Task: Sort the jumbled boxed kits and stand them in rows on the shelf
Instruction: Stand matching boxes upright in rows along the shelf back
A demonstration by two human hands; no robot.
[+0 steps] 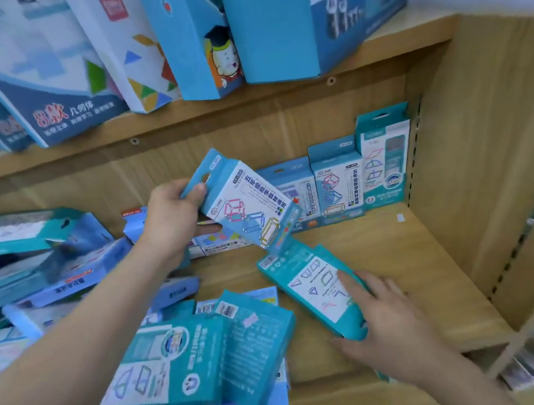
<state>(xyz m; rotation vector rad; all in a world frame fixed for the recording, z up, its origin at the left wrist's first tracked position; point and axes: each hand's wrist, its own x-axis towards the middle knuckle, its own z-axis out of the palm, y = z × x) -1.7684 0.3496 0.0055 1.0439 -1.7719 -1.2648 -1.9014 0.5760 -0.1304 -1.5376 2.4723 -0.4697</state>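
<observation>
Card looks light and stiff, so edge grips suit: left hand point(171, 218) grips tilted box point(248, 205) by tab end, right hand point(385, 320) pinches teal box point(317, 293) at near end.

a row of kits point(338, 181) stands at the back right of the shelf point(407, 268). a jumbled pile point(185, 360) lies left, a flat kit point(312, 285) before the row, a raised kit point(248, 205) above it.

Left hand point(170, 216) gripping tilted blue boxed kit point(248, 205) above wooden shelf point(407, 268), right hand point(383, 320) holding flat teal kit point(317, 292), three kits point(342, 180) standing upright at back.
</observation>
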